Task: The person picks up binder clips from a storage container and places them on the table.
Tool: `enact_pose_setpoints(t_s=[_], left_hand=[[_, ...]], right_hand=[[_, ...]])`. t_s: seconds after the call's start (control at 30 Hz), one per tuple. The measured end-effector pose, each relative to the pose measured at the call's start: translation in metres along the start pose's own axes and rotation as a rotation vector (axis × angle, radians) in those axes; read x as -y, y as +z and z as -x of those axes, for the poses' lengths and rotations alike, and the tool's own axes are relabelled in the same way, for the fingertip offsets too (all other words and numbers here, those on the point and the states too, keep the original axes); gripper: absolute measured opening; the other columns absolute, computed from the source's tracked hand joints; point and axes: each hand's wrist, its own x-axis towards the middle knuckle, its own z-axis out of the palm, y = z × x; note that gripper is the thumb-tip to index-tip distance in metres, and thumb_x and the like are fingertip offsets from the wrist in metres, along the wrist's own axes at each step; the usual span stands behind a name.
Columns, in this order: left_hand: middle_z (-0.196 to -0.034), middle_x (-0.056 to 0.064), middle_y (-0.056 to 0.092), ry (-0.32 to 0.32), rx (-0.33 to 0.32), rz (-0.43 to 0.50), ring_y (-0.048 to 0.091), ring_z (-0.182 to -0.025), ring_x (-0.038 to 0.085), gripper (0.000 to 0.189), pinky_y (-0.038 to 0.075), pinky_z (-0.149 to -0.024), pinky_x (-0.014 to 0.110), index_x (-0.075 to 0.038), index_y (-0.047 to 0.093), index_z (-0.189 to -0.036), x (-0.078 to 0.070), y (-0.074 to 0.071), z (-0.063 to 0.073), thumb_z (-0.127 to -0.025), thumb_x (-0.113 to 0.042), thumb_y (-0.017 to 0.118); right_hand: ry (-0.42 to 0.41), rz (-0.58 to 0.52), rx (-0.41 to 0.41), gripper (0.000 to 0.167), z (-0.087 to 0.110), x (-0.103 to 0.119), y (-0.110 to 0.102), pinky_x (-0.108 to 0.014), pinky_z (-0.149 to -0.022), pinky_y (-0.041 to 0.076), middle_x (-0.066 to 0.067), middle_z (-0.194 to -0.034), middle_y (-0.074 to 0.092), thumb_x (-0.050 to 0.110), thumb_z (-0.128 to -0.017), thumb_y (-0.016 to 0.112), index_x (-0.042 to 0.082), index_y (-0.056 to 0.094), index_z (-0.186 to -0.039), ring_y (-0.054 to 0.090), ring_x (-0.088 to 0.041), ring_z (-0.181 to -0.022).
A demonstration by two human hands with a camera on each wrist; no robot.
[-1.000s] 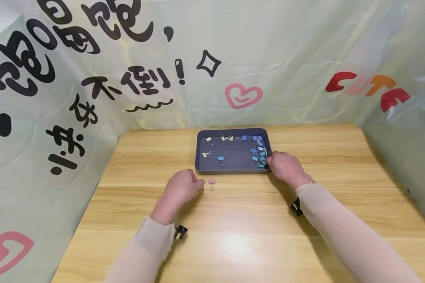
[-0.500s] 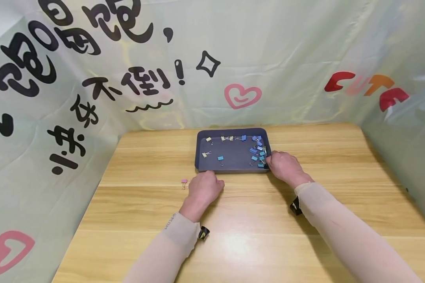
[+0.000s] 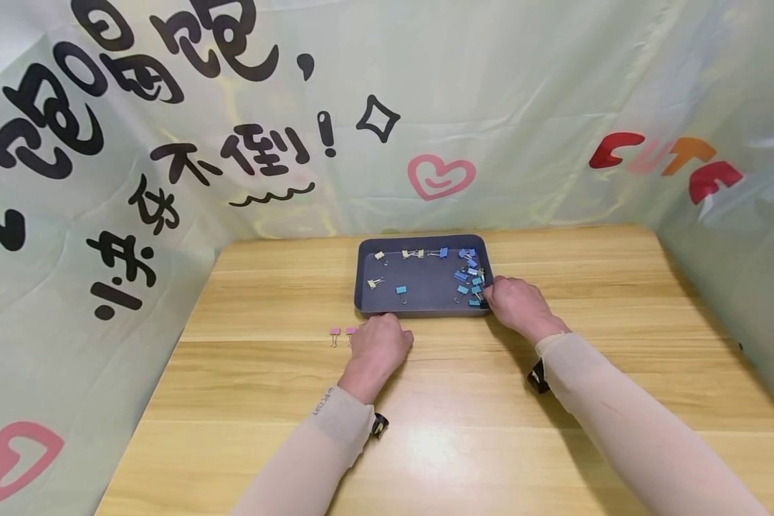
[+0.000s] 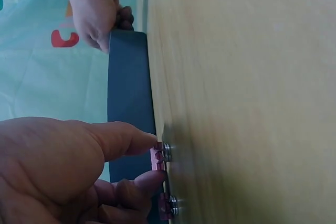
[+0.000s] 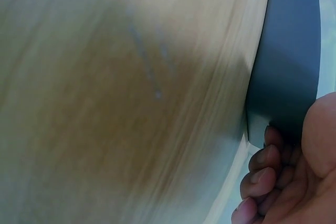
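A dark blue-grey tray [image 3: 426,311] lies at the back of the table, with several binder clips in it. In front of its left part, my left hand [image 3: 377,351] pinches a pink binder clip [image 4: 157,157] between thumb and finger; the hand hides this clip in the head view. Two pink binder clips show left of that hand, an outer pink clip [image 3: 335,332] and a nearer pink clip [image 3: 351,332] partly covered. My right hand [image 3: 519,304] grips the tray's right front corner, its fingers curled against the tray wall in the right wrist view.
Inside the tray, blue and teal clips [image 3: 462,289] crowd the right end, and cream clips [image 3: 413,254] lie along the back and left. A printed cloth [image 3: 522,107] hangs behind and beside the wooden table [image 3: 426,416].
My left hand has shifted right along the tray's front, first quickly, then slightly. Pink clips it had covered now show on its left. The right hand stays on the tray.
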Motion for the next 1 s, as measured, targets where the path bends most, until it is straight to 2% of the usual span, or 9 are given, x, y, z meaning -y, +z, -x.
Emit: enact_pose_setpoints(t_s=[0.23,0.33,0.43,0.53,0.67,0.77,0.87,1.0], left_hand=[[-0.080,0.012,0.071,0.005,-0.027,-0.010,0.065,-0.065,0.026,0.044,0.052,-0.054,0.044,-0.009,0.065,-0.068,-0.001,0.001,0.001,-0.099,-0.040,0.070],[-0.081,0.011,0.071,0.005,-0.019,-0.002,0.065,-0.066,0.026,0.048,0.052,-0.055,0.043,-0.010,0.064,-0.067,0.000,-0.004,0.004,-0.101,-0.044,0.067],[-0.080,0.009,0.069,-0.011,0.010,0.047,0.062,-0.064,0.023,0.044,0.051,-0.055,0.040,-0.011,0.065,-0.070,0.005,-0.018,0.007,-0.103,-0.041,0.065],[-0.074,0.004,0.064,-0.017,0.028,0.114,0.055,-0.057,0.018,0.041,0.046,-0.051,0.033,-0.013,0.063,-0.070,0.012,-0.043,0.006,-0.105,-0.034,0.062],[-0.060,-0.003,0.051,-0.004,0.011,0.162,0.045,-0.049,0.013,0.041,0.033,-0.046,0.027,-0.015,0.054,-0.066,0.024,-0.078,-0.006,-0.104,-0.027,0.061],[-0.058,-0.004,0.045,0.014,-0.019,0.145,0.043,-0.051,0.014,0.037,0.032,-0.050,0.030,-0.016,0.050,-0.068,0.034,-0.093,-0.020,-0.102,-0.025,0.060],[-0.066,-0.002,0.050,0.049,-0.027,0.121,0.048,-0.061,0.017,0.029,0.040,-0.060,0.033,-0.015,0.055,-0.076,0.041,-0.099,-0.035,-0.102,-0.026,0.062],[-0.083,0.003,0.062,0.110,0.004,0.102,0.058,-0.077,0.022,0.018,0.047,-0.075,0.037,-0.012,0.062,-0.089,0.042,-0.095,-0.053,-0.103,-0.025,0.065]], right_hand=[[0.000,-0.001,-0.004,0.035,0.000,0.000,0.000,-0.061,-0.078,0.057,-0.017,-0.076,0.062,0.020,-0.108,0.043,0.000,0.059,-0.085,0.060,-0.033,-0.072],[0.002,0.001,-0.005,0.035,0.000,0.000,0.000,-0.060,-0.078,0.057,-0.017,-0.076,0.062,0.020,-0.108,0.043,0.000,0.059,-0.085,0.061,-0.032,-0.072],[-0.001,0.001,-0.005,0.035,-0.001,0.000,0.000,-0.060,-0.077,0.057,-0.016,-0.076,0.062,0.020,-0.108,0.043,0.001,0.059,-0.085,0.060,-0.032,-0.071],[-0.004,0.000,-0.006,0.035,-0.001,0.001,-0.001,-0.060,-0.077,0.056,-0.016,-0.075,0.061,0.021,-0.108,0.043,0.001,0.059,-0.084,0.059,-0.032,-0.071],[-0.003,0.001,-0.002,0.035,0.001,0.001,-0.002,-0.059,-0.077,0.057,-0.016,-0.076,0.061,0.021,-0.108,0.043,0.001,0.059,-0.084,0.059,-0.031,-0.071],[-0.003,-0.005,0.009,0.034,0.002,0.000,-0.002,-0.059,-0.078,0.057,-0.016,-0.077,0.061,0.021,-0.108,0.043,0.001,0.058,-0.084,0.059,-0.031,-0.072],[-0.001,-0.013,0.015,0.034,0.002,0.001,-0.001,-0.059,-0.079,0.058,-0.015,-0.077,0.061,0.021,-0.109,0.043,0.002,0.058,-0.085,0.060,-0.031,-0.073],[0.002,-0.016,0.015,0.034,0.003,0.000,-0.001,-0.059,-0.079,0.058,-0.015,-0.077,0.061,0.021,-0.109,0.043,0.003,0.058,-0.084,0.061,-0.031,-0.073]])
